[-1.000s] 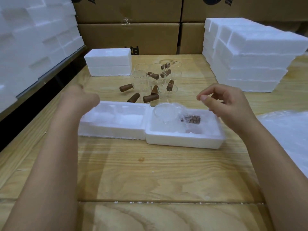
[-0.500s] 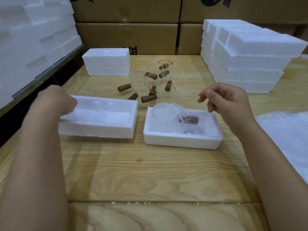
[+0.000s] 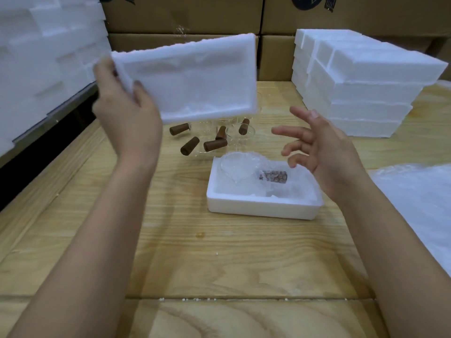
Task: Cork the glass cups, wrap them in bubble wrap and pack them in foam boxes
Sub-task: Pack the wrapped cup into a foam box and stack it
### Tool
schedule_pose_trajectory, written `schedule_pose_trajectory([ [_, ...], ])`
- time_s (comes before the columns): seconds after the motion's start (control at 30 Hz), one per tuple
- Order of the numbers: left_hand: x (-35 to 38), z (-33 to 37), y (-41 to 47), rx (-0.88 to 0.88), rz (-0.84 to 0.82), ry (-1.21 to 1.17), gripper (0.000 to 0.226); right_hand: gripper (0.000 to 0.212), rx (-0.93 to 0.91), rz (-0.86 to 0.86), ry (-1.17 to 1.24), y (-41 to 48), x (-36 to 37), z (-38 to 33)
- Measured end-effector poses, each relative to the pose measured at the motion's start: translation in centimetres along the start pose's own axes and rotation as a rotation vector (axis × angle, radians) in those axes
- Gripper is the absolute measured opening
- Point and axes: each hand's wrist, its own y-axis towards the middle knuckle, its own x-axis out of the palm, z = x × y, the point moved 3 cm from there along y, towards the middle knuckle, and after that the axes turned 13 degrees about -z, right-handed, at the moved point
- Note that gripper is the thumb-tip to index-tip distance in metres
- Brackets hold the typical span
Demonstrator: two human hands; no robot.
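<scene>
My left hand (image 3: 127,113) grips the flat white foam lid (image 3: 195,79) by its left edge, with the thumb on the hollow side that faces me. The lid is up in the air and tilted. My right hand (image 3: 324,152) holds nothing. Its fingers are spread wide, just above the right end of the open white foam box (image 3: 263,206) on the pale wooden table (image 3: 219,252).

The glass cup in clear bubble wrap (image 3: 253,172) lies inside that box, with its brown cork showing through the wrap. I think the lid goes on next.

Here is what could go wrong. The wrapped cup looks a bit puffy near the far rim (I can't tell if it sits low enough). If it sticks up, the lid may sit crooked or squash it. The lid also hangs right over the loose brown corks (image 3: 214,144) and the bare clear glass cups (image 3: 240,131), so a low swing could knock them.

The brown cardboard boxes (image 3: 366,13) behind carry a dark printed mark, but it is cut off and I can't read it.
</scene>
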Motion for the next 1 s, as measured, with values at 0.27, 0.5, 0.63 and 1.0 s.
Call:
schedule_pose_trajectory([
  [0.27, 4.8, 2.0, -5.1, 0.190, -0.309, -0.309, 0.036, 0.049, 0.019, -0.037, 0.214, 0.2, -0.2, 0.2],
  [0.5, 5.1, 2.5, -6.2, 0.186, -0.793, -0.866, 0.036, 0.065, -0.026, 0.011, 0.403, 0.0, -2.5, -0.2],
  [0.63, 4.9, 2.6, -6.0, 0.033, -0.804, -1.030, 0.025, 0.060, -0.058, -0.033, 0.418, -0.1, -2.3, -0.2],
  [1.0, 4.6, 0.3, -9.0, 0.490, -0.643, -0.496, 0.049, 0.014, -0.013, -0.066, 0.254, -1.0, -2.4, 0.6],
])
